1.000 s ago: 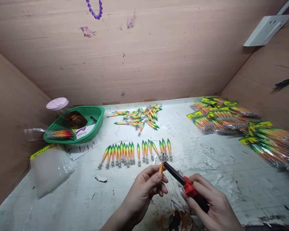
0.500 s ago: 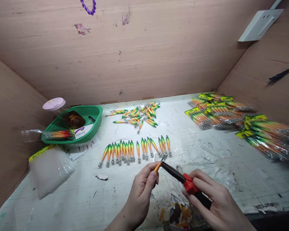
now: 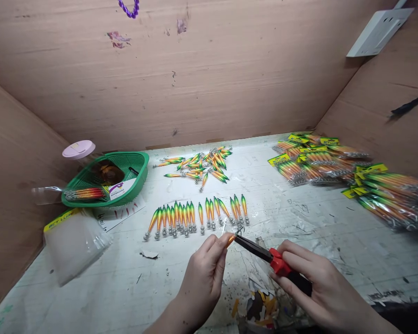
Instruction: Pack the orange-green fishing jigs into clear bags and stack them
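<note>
Between the thumb and fingers of my left hand (image 3: 204, 273) is an orange squid jig (image 3: 231, 240), mostly covered by the fingers, its hooked end pointing up and right. My right hand (image 3: 313, 283) grips long-nosed pliers (image 3: 280, 263) with red and black handles. The tips of the pliers meet the jig at the base of its metal hooks (image 3: 241, 230). Just beyond my hands stands a row of green and orange squid jigs (image 3: 176, 218), hooks toward me. Farther back lies a loose heap of the same jigs (image 3: 209, 162).
At left is a green basket (image 3: 144, 174) holding a bagged set of red jigs and a card, with clear plastic bags (image 3: 78, 250) in front. Packed bags of jigs (image 3: 316, 162) pile up at right. A pink lid (image 3: 78, 149) sits behind the basket. Walls enclose the table.
My left hand has turned, its thumb and fingers shifting over the jig so less of it shows. The pliers and right hand have moved slightly right and down.
</note>
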A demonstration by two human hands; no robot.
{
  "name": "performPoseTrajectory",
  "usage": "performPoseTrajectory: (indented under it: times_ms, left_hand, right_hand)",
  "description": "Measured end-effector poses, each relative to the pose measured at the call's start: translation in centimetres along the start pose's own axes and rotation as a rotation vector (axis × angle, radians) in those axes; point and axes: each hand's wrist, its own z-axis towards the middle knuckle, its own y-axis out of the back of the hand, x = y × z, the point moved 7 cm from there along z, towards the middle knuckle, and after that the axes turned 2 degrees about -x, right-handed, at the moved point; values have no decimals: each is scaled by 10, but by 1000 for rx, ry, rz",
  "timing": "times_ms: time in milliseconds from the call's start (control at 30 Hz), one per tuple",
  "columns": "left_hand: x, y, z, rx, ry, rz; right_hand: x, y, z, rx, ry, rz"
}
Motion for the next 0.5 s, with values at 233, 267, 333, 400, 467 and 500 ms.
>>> performPoseTrajectory:
  times_ms: [233, 267, 333, 400, 467, 500]
  left_hand:
    - [5, -7, -5, 52, 5, -26]
    - [6, -8, -7, 59, 27, -64]
    - [10, -9, -10, 84, 107, -149]
    - [16, -5, -5, 67, 184, -191]
    - [18, 4, 13, 2, 151, -123]
    - [15, 6, 28, -23, 75, -31]
  right_hand:
    - [-4, -9, -5, 70, 16, 83]
    - [-3, -10, -5, 83, 22, 90]
    - [-6, -11, -6, 92, 8, 105]
    - [-17, -14, -9, 74, -21, 84]
    - [-31, -16, -15, -14, -14, -58]
    - [-37, -18, -18, -78, 6, -164]
